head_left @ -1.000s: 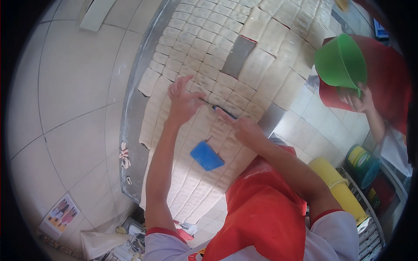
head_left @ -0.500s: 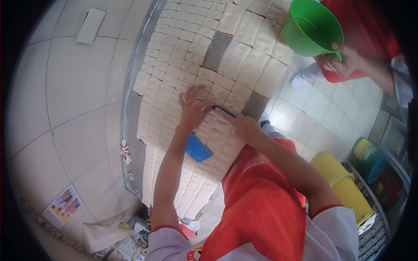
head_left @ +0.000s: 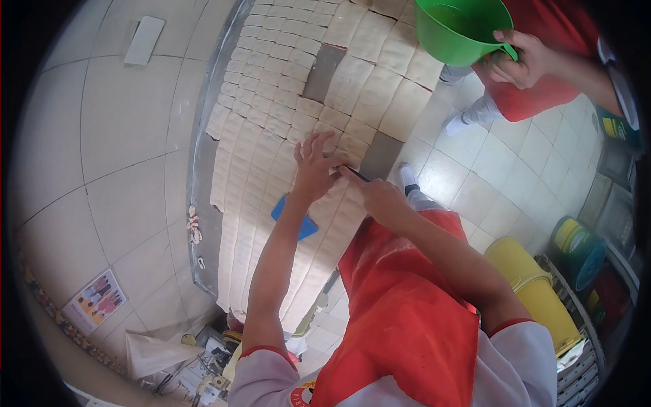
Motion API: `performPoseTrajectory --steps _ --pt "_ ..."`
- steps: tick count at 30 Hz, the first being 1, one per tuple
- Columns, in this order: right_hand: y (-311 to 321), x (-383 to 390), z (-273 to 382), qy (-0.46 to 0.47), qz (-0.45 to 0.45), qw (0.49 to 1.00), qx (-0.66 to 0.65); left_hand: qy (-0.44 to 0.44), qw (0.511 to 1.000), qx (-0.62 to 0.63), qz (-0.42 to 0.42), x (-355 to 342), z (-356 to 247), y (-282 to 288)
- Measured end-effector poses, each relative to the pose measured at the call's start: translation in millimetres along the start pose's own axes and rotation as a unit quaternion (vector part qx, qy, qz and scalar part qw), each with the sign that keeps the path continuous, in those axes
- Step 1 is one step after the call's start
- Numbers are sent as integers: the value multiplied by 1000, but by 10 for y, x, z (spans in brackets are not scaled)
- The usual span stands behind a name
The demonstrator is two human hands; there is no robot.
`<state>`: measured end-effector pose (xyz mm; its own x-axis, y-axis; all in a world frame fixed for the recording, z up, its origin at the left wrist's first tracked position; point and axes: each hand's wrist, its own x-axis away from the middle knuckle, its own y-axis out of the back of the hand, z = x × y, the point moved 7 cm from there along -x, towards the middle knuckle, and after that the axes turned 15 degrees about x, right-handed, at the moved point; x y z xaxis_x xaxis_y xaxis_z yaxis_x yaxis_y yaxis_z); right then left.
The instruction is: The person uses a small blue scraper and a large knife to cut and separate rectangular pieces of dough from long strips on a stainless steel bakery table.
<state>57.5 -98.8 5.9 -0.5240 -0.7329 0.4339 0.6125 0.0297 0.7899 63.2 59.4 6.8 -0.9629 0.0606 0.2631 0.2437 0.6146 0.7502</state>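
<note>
Right hand (head_left: 385, 202) grips the knife (head_left: 357, 174), index along it, likely for control; left hand (head_left: 314, 173) spreads outer fingers over dough (head_left: 252, 178), pinch unclear.

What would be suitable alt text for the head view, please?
A person's right hand holds a thin dark tool over rows of cut dough, the left hand near its tip. A flat blue piece lies on the dough, and another person's hand holds a green bowl.

Badge (head_left: 302, 396), poster (head_left: 95, 302), tub (head_left: 578, 249) lettering, perhaps barely legible
</note>
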Motion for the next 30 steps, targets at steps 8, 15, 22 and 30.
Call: performPoseTrajectory --steps 8,15,22,30 --pt "9 311 -150 -13 46 998 -47 14 999 -34 -8 -22 41 8" --pt "-132 677 -469 -16 34 996 -76 3 999 -23 -36 -34 29 -55" --pt "222 2163 -966 -32 91 994 -48 -20 985 -15 -172 365 -278 -206" --pt "-468 1559 -1022 -5 -89 989 -117 259 848 129 -445 2342 -345 -1197"
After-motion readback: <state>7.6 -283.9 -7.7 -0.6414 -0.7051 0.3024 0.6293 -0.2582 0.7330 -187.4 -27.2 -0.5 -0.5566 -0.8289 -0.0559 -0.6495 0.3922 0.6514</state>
